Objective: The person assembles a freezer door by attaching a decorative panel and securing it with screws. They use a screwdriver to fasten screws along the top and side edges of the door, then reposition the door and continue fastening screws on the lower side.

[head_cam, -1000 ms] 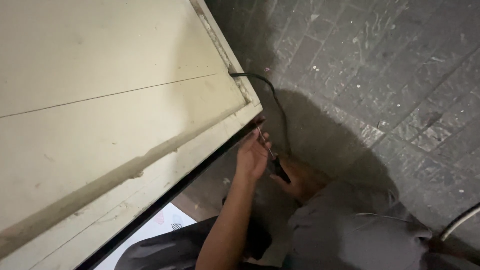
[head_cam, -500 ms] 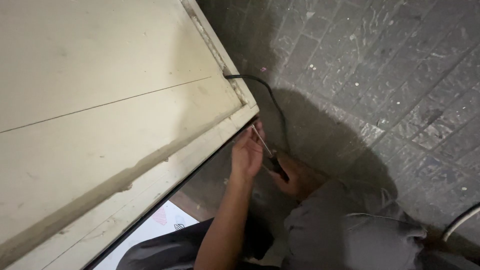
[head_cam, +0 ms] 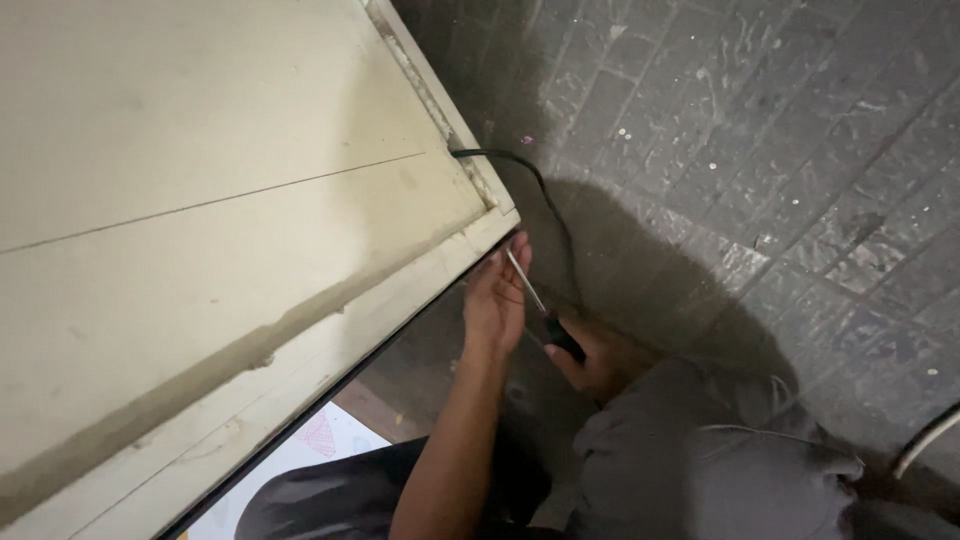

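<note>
A screwdriver (head_cam: 528, 285) with a thin metal shaft and a black handle points up at the lower right corner of a large cream panel (head_cam: 220, 250). My right hand (head_cam: 600, 362) grips the black handle low down, beside my grey-clad leg. My left hand (head_cam: 495, 300) reaches up on a bare forearm. Its fingers are stretched along the shaft, and the fingertips touch the panel's underside at the corner. The screwdriver's tip is hidden behind the corner edge and my fingers.
A black cable (head_cam: 530, 185) leaves the panel's right edge and curves down over the grey tiled floor (head_cam: 760, 150). A white sheet with a red print (head_cam: 310, 450) lies under the panel's lower edge. A pale cord (head_cam: 925, 445) shows at the far right.
Both hands stay at the panel's corner with the screwdriver. My left fingers have crept slightly higher along the shaft, and the view has shifted a little.
</note>
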